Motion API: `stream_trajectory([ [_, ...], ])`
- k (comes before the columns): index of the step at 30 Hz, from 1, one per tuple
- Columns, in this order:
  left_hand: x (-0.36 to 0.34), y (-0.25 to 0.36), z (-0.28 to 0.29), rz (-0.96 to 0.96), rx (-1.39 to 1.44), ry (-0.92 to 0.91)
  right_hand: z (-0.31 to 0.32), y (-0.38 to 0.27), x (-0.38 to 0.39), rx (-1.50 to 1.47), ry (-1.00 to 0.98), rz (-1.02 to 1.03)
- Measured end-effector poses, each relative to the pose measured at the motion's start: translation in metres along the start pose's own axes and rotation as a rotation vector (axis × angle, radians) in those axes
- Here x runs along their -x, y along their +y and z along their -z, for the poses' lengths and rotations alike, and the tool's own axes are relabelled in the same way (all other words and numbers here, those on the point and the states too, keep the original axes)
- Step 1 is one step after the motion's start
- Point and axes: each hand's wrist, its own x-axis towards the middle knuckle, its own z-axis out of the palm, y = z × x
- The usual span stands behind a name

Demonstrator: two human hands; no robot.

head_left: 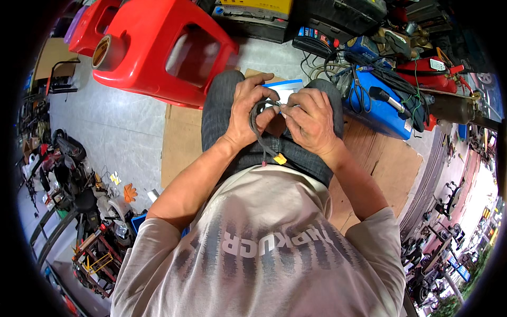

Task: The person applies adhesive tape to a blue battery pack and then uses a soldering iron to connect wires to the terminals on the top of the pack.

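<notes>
A dark cable (pixel 254 120) loops down from my fingers over my lap. Its lower end carries a yellow connector (pixel 280 158) and a small pinkish-red tip (pixel 264 164). My left hand (pixel 246 110) is closed on the upper part of the loop. Close beside it, my right hand (pixel 312 119) pinches at the same spot, its fingertips meeting those of the left; the small part between them is too hidden to make out. Just beyond the fingers, between my knees, is a white object with a blue edge (pixel 283 84), partly covered by my hands.
A red plastic stool (pixel 153 31) stands at the far left, bearing a tape roll (pixel 108 53). Cardboard (pixel 177 137) lies under me. To the right sit a blue case (pixel 381 108) with tangled cables and a red tool (pixel 428 74). A yellow-topped battery (pixel 252 24) is ahead.
</notes>
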Motion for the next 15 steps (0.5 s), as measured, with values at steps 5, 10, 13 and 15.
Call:
stream_trajectory([
  [5, -0.001, 0.000, 0.002, 0.016, 0.042, -0.035, 0.002, -0.002, 0.009, 0.095, -0.010, 0.054],
  [10, -0.001, -0.007, 0.008, -0.041, 0.054, -0.088, -0.004, -0.009, 0.018, 0.167, 0.024, 0.050],
  [13, -0.001, -0.010, 0.009, -0.036, 0.076, -0.105, 0.004, -0.023, 0.023, 0.154, 0.024, 0.006],
  [15, -0.001, -0.011, 0.010, -0.033, 0.080, -0.102, 0.009, -0.035, 0.032, 0.055, 0.037, -0.094],
])
